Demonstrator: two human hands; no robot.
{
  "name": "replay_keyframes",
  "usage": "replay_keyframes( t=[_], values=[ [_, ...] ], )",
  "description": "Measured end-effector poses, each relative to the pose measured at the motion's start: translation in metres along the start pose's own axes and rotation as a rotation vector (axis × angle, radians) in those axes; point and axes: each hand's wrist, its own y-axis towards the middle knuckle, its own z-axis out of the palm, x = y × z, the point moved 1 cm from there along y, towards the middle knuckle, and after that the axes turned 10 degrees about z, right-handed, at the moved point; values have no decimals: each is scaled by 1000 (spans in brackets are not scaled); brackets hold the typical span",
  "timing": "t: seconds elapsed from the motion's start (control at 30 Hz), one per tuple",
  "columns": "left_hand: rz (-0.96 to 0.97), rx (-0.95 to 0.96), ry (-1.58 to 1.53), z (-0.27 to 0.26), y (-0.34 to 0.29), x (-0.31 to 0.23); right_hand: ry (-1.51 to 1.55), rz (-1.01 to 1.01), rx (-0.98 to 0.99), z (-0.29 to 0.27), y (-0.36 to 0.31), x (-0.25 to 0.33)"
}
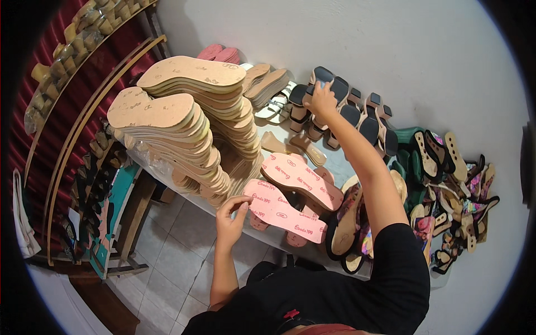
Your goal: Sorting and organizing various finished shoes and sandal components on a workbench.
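- left hand (231,215) sits at the near edge of the table (268,237), fingers loosely curled with the tips touching the heel end of a pink sole (285,211); looks like a light pinch, not a full grip
- that pink sole lies flat at the front, partly over other pink soles (301,180) just behind it
- right hand (322,100) is stretched out to the far side, closed over the top of a black block-heeled sandal (329,84) standing in a row of the same kind
- tall stacks of tan soles (184,120) fill the left of the table
- jumble of mixed sandals and straps (446,190) piled on the right
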Motion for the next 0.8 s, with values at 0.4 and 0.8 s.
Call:
replay_keyframes(
  t=[0.4, 0.8],
  values=[
    [221, 207, -315, 80, 10, -29, -166, -367, 314, -112, -100, -109],
    [248, 494, -747, 212, -50, -106, 205, -42, 190, -243, -314, -317]
  ],
)
